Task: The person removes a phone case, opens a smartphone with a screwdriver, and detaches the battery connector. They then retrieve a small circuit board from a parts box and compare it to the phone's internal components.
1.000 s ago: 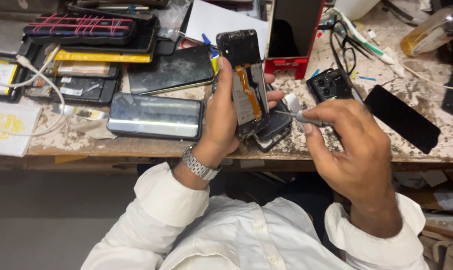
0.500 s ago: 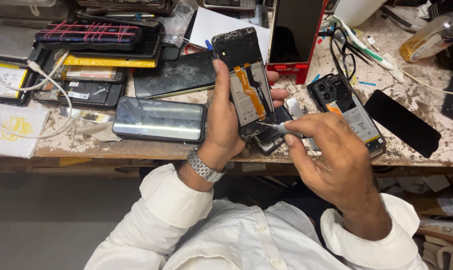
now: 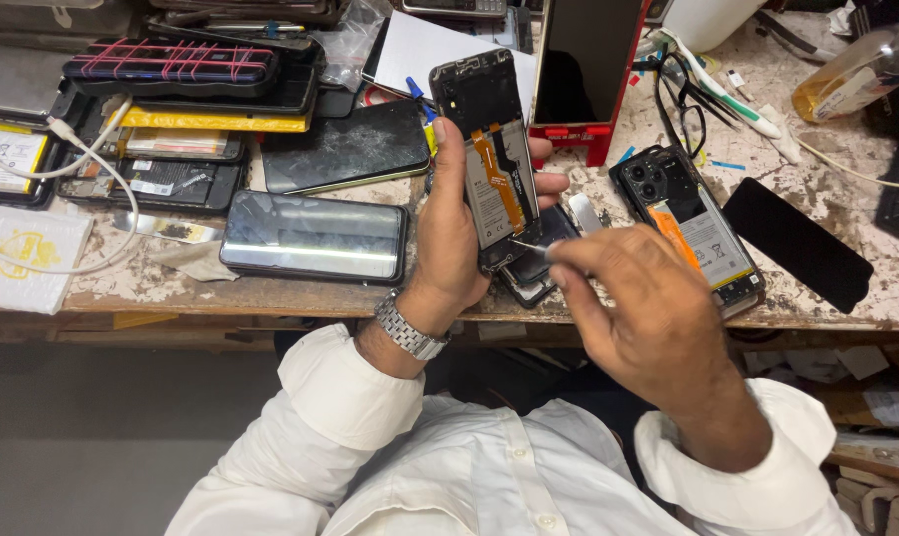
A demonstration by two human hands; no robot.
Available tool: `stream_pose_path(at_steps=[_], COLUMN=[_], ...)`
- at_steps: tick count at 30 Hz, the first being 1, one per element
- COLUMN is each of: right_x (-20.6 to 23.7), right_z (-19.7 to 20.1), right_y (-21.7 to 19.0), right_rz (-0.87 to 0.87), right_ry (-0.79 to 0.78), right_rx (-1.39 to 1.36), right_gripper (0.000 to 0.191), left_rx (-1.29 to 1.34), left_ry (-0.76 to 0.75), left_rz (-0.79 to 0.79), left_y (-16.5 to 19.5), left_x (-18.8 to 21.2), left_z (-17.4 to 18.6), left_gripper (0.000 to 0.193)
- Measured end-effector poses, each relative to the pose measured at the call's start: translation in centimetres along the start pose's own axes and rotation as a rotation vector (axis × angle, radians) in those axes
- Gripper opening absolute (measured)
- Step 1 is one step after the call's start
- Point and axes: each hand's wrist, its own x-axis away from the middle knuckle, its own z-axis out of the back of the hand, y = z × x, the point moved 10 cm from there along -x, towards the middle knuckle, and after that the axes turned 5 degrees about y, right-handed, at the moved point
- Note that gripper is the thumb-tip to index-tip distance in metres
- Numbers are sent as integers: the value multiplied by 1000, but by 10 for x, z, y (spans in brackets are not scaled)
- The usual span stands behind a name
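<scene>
The left hand [image 3: 449,238] is gripping an opened phone [image 3: 489,159] upright above the bench edge [image 3: 271,293], thumb along its left side and fingertips wrapping around its right side, so the bared back with the battery and an orange flex strip is facing the camera. The right hand [image 3: 648,318] is pinching a thin metal tool [image 3: 529,245] between thumb and fingers, and its tip is touching the lower part of the opened phone, near the battery's bottom edge. A metal watch [image 3: 405,328] is sitting on the left wrist, just below the opened phone. Directly under the opened phone, a dark part [image 3: 534,268] is lying on the bench, partly hidden by both hands. To the right of the opened phone a second phone [image 3: 693,228] with its back off is lying flat, and further right a black strip [image 3: 797,243] is resting apart from it. To the left of the opened phone a phone with a dark glossy screen [image 3: 316,236] is lying near the bench edge, and behind it a cracked one [image 3: 345,147]. Behind the opened phone a red-edged box [image 3: 583,69] is standing, touching nothing the hands are holding.
</scene>
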Motion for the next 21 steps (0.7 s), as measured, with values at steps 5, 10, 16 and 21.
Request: stream_pose_path(at_steps=[5,10,16,21], right_x=[-6,-8,-9,1], right_z=[1,0,0,-7], right_y=[3,6,16,37], right_rz=[-25,-62,-143,-377], right_ry=[-17,-65,-44,-102], right_rx=[12,-47,-38,-30], right_gripper=[38,25,24,30], left_rx=[5,-28,19,-6], left_ry=[-7,0,6,-4], left_rz=[26,-8,-3,-16], left_y=[-4,0,0,0], left_x=[-2,-4,-7,-6], left_z=[3,3,4,4], left_gripper=[86,85,82,82])
